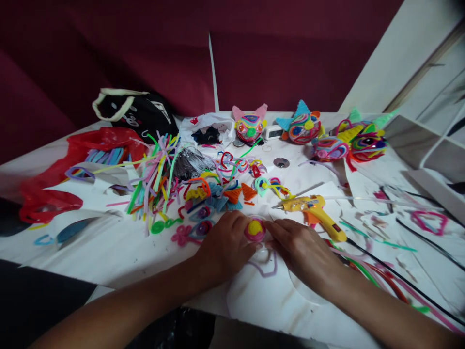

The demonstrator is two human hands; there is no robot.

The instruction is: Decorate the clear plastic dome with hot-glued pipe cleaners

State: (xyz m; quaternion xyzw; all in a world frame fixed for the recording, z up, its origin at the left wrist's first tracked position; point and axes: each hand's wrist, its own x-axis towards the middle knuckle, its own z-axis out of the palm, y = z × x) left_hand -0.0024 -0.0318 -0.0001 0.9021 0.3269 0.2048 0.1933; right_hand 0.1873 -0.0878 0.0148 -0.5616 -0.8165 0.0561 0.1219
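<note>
My left hand (225, 247) and my right hand (300, 249) meet at the near middle of a white table (119, 252). Between their fingertips sits a small round coil of pipe cleaner (255, 229), pink outside with a yellow centre. Both hands pinch it, fingers curled in. A lilac pipe cleaner loop (267, 269) lies on the table just under the hands. A yellow glue gun (314, 213) lies right of the coil, its nozzle pointing left, close to my right hand.
A heap of coloured pipe cleaners (160, 179) and coiled pieces lies left of centre. Three finished colourful masks stand at the back (250, 125) (301, 127) (359, 143). A red plastic bag (72, 160) and a black bag (134, 111) are at the left. A black cord (399, 276) runs right.
</note>
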